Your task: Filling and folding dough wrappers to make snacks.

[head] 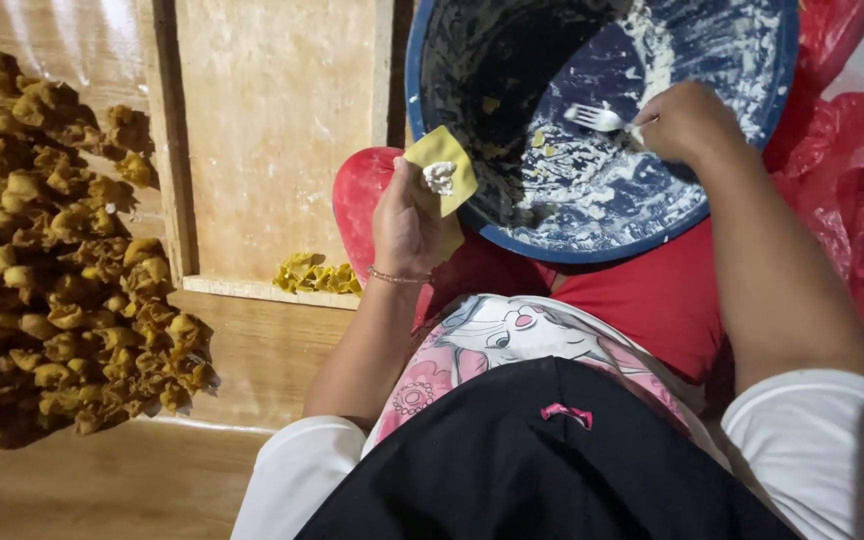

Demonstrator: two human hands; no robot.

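My left hand (407, 225) holds a square yellow dumpling wrapper (442, 170) flat on its fingers, with a dab of pale filling (439, 177) in its middle. My right hand (687, 120) grips a fork (597, 118) inside a large blue bowl (592, 245); the tines point left over the smeared bottom. The bowl holds only scraps and streaks of pale filling. It rests against my lap, right of the left hand.
A big heap of folded yellow dumplings (52, 250) covers the wooden surface at left. A few more folded dumplings (314, 275) lie at the edge of a floured wooden board (272, 130). A red plastic bag (857, 190) sits at right.
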